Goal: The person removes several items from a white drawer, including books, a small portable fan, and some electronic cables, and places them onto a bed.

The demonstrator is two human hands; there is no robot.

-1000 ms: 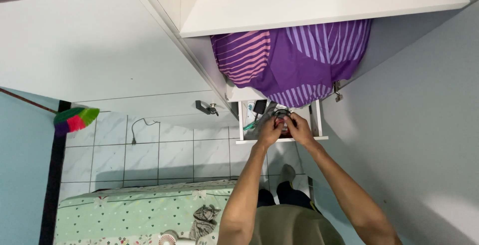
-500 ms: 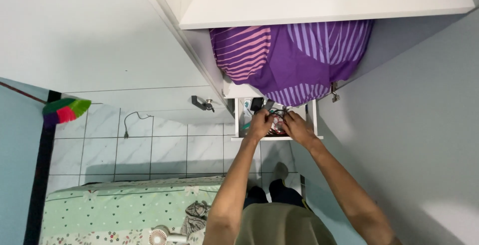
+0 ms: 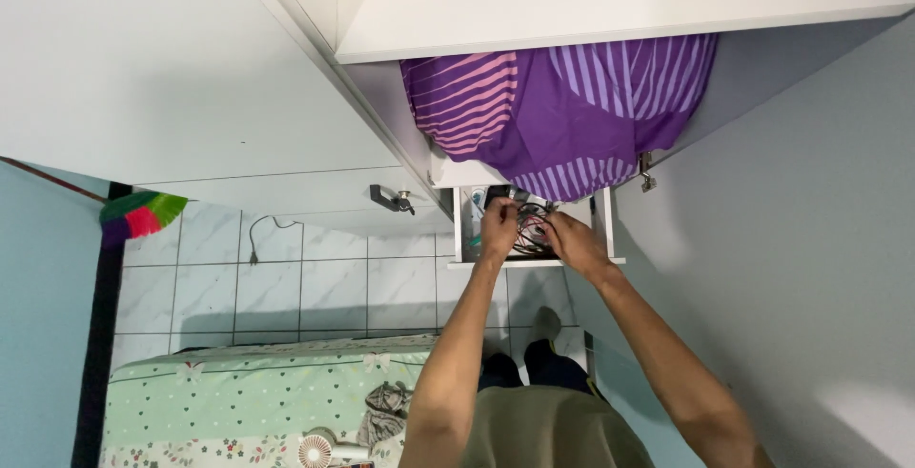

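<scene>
Both hands in the white drawer (image 3: pixel 605 230): my left hand (image 3: pixel 499 228) and right hand (image 3: pixel 575 239) each pinching the tangled dark cables (image 3: pixel 530 228) lying inside it, under the purple striped cloth (image 3: pixel 562 115); best teased apart slowly, loop by loop.

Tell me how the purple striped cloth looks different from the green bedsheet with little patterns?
The purple striped cloth is bunched up and hangs over the open white drawer; the green patterned bedsheet lies spread flat on the bed. The cloth has pink and lilac stripes; the bedsheet has small hearts and flowers. The cloth sits right by the hands, the bedsheet far off. Both are soft fabric.
</scene>
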